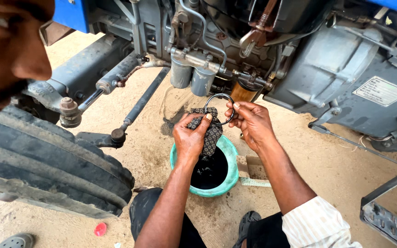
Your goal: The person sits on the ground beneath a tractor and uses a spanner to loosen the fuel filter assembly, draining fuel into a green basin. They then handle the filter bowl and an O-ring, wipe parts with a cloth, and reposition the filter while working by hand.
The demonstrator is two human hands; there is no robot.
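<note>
Pinching ring, both hands raised.

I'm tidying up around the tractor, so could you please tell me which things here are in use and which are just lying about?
In use:
left hand gripping patterned rag
right hand holding black ring
green tub of dark oil beneath

Lying about:
red cap
grey sandal
cardboard piece
</note>
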